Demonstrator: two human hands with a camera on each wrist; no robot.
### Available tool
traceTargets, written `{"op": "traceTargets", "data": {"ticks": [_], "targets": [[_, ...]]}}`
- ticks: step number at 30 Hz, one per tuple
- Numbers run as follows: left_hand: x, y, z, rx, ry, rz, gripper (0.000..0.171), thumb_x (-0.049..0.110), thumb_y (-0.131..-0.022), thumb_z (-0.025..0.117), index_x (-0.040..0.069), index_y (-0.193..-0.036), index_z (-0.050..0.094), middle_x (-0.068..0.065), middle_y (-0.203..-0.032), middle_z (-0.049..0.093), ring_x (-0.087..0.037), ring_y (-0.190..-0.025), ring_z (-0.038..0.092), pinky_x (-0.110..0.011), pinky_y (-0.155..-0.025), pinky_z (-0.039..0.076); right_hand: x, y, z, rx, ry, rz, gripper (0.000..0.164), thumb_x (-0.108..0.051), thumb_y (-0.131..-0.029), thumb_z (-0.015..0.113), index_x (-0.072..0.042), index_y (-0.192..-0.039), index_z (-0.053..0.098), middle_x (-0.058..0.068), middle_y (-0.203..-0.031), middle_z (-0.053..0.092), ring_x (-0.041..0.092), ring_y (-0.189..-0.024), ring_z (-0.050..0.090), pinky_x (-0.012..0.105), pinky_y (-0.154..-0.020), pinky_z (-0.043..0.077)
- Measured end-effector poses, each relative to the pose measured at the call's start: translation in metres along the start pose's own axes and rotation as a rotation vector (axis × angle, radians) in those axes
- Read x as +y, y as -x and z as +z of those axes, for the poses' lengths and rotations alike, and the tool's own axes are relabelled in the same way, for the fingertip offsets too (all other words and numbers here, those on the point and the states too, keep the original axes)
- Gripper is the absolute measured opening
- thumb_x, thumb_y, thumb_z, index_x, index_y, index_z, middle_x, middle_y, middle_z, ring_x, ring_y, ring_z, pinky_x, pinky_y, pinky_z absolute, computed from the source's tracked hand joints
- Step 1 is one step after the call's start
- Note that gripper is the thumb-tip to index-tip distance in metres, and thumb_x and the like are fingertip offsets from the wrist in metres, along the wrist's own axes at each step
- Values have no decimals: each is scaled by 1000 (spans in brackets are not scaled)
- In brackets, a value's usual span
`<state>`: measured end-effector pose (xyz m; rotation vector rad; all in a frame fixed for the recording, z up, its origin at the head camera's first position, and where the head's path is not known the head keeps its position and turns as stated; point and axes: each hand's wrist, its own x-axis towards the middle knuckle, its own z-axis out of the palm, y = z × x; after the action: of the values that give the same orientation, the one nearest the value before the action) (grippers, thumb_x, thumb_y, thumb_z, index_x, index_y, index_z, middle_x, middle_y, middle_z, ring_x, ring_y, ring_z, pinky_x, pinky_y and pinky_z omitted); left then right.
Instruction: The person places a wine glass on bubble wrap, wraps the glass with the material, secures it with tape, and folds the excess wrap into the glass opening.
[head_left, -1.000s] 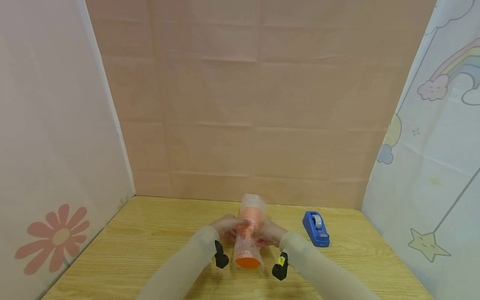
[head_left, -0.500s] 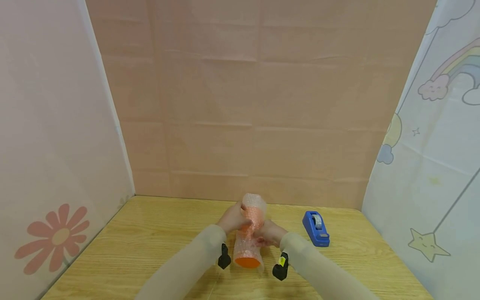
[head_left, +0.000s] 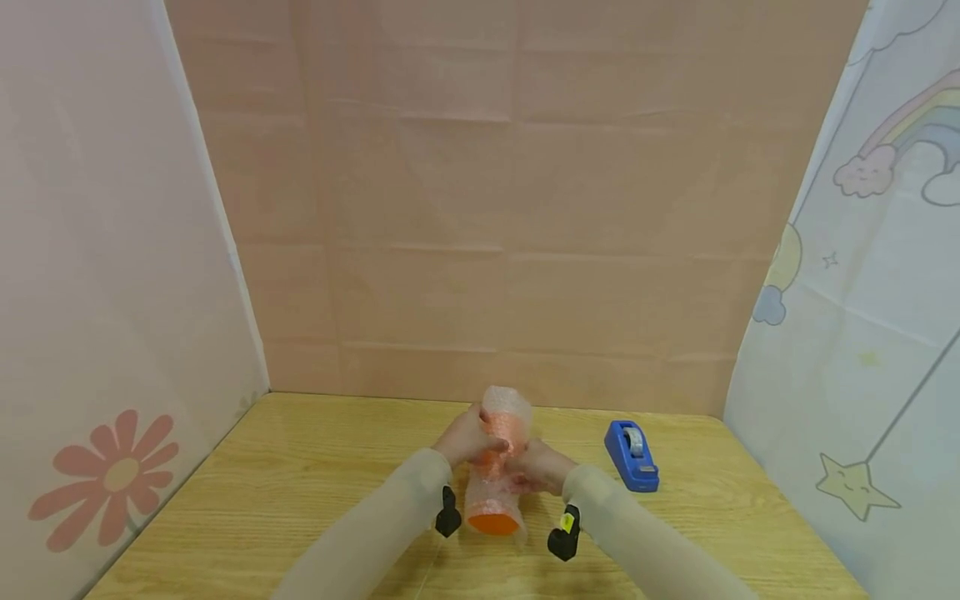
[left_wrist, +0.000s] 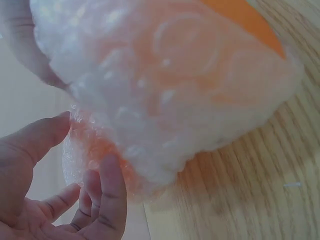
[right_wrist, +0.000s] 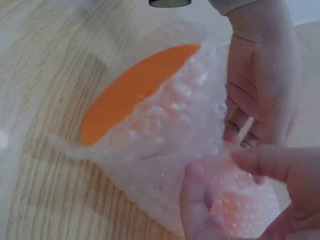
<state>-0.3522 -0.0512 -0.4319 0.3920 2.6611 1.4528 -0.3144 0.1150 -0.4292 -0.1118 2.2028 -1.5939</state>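
Observation:
An orange object with a flat round end (right_wrist: pixel 130 95) lies wrapped in bubble wrap (head_left: pixel 492 496) on the wooden table (head_left: pixel 337 483), round end toward me. It narrows in the middle, where both hands are. From the left, my left hand (head_left: pixel 465 440) curls its fingers round the wrapped object. On the opposite side, my right hand (head_left: pixel 543 467) pinches the bubble wrap between thumb and fingers, as the right wrist view shows. A loose corner of wrap sticks out beside the orange end. The rest of the object is blurred under the wrap.
To the right of the hands stands a blue tape dispenser (head_left: pixel 632 457) with a roll of tape in it. A brown sheet (head_left: pixel 480 250) hangs behind the table, with patterned white sheets at both sides. Each wrist wears a black camera (head_left: pixel 447 515).
My left hand has moved farther along the wrapped object, away from me, and now reaches round its narrow part. My right hand has kept almost the same place and hold.

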Motion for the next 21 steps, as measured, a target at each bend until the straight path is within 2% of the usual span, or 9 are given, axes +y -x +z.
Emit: {"op": "traceTargets", "data": {"ticks": [4, 7, 10, 15, 21], "targets": [[-1, 0, -2, -16, 45, -44, 56, 21, -78, 81, 3, -118, 47, -12, -103, 57, -24, -85, 59, -37, -68, 56, 2, -1, -8, -59, -103, 25, 34, -6, -95, 49, 10, -123, 38, 12, -96, 48, 20, -79, 55, 34, -78, 57], [-1, 1, -3, -32, 69, -66, 55, 21, -79, 81, 4, -117, 46, -12, -102, 57, -23, -83, 60, -37, -66, 57, 2, 1, -12, -61, -127, 54, 44, -5, -96, 46, 11, -134, 30, 16, -101, 49, 23, -83, 56, 38, -82, 57], [-3, 1, -3, -39, 65, -73, 54, 21, -79, 80, 5, -116, 45, -12, -100, 57, -22, -80, 60, -36, -66, 57, 2, 3, -13, -58, -89, 53, 57, 1, -93, 49, 12, -142, 22, 19, -108, 51, 24, -87, 57, 40, -83, 56], [-7, -1, -3, -33, 51, -70, 53, 21, -79, 80, 5, -115, 45, -11, -98, 57, -21, -77, 60, -35, -63, 56, 4, 4, -10, 13, -27, 49, 73, 12, -80, 56, 8, -144, 20, 21, -115, 45, 28, -91, 54, 42, -81, 56], [-6, 1, -4, -33, 58, -72, 54, 21, -79, 80, 4, -115, 45, -12, -100, 57, -22, -79, 60, -36, -64, 56, 10, 3, -5, 112, 61, 0, 69, 9, -81, 62, 9, -139, 25, 22, -110, 45, 28, -89, 54, 44, -81, 55]]}}
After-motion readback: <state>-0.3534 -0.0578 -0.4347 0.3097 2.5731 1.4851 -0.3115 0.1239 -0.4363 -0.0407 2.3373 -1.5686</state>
